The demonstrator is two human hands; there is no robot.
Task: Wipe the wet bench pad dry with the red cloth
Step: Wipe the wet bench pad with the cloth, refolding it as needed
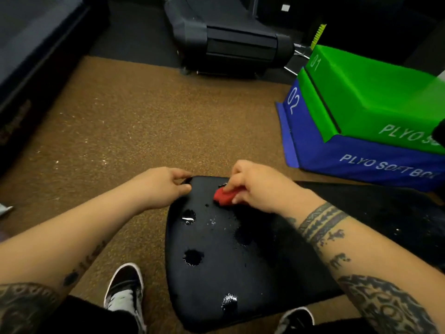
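Observation:
A black bench pad lies low in the middle of the view, with shiny puddles and small drops of water on its top. My right hand presses a bunched red cloth onto the far end of the pad. Most of the cloth is hidden under my fingers. My left hand grips the pad's far left corner, with the fingers curled over the edge.
A green and blue stack of soft plyo boxes stands at the right. A dark treadmill base sits at the back. Brown speckled flooring spreads ahead and left. My two shoes flank the pad's near end.

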